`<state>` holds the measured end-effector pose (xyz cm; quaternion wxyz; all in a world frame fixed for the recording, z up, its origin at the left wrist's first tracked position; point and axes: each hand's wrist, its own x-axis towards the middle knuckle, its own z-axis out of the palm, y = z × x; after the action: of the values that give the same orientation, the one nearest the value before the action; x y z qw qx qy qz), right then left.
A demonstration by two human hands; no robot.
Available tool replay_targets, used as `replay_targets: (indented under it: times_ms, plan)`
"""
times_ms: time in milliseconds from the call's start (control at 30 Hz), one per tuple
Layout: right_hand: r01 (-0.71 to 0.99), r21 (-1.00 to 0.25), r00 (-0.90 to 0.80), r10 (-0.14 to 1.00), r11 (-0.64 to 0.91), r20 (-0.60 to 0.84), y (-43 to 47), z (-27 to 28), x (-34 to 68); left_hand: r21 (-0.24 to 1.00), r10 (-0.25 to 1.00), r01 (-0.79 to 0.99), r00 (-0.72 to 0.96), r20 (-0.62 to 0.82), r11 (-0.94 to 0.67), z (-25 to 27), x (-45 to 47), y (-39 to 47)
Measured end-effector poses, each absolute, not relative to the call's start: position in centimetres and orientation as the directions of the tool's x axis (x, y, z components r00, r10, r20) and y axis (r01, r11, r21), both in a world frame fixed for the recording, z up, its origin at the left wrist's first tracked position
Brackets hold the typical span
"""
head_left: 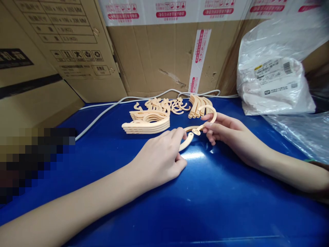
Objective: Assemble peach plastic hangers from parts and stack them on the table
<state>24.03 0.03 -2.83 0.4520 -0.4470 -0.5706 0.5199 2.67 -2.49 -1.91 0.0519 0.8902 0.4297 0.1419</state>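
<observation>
My left hand (pixel 161 157) is closed around a curved cream plastic hanger arm (pixel 186 142), whose holed end sticks out past the fingers. In my right hand (pixel 228 132), a cream plastic hanger hook (pixel 214 115) is pinched between thumb and fingers. Its round base points down and left, close to the end of the arm piece. Behind the base, another curved cream piece (pixel 190 128) shows between my hands; whether it is held or lies on the table I cannot tell. The left fingers hide the rest of the arm piece.
On the blue table (pixel 180 212) lie a stack of cream hangers (pixel 146 128), a pile of hooks (pixel 164 104) and a row of curved arms (pixel 196 104). A white cable (pixel 102 118) runs behind them. Cardboard boxes (pixel 154 58) and a plastic bag (pixel 275 85) stand at the back.
</observation>
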Motion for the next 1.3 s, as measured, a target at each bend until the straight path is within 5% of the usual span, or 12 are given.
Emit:
replay_targets:
  times_ms: [333, 1033, 1300]
  plan:
    - [0.085, -0.994, -0.202, 0.978, 0.062, 0.043, -0.11, -2.69, 23.98, 0.166, 0.785, 0.767, 0.611, 0.105, -0.62, -1.63, 2.94, -2.18]
    - [0.009, -0.998, -0.271, 0.961, 0.061, 0.056, -0.15, -2.73, 24.25, 0.3, 0.81, 0.758, 0.575, 0.114, -0.58, -1.6, 3.15, -2.25]
    - [-0.057, -0.998, -0.307, 0.951, 0.019, 0.036, 0.1, -2.71, 24.22, 0.26, 0.797, 0.755, 0.59, 0.132, -0.602, -1.57, 3.13, -2.63]
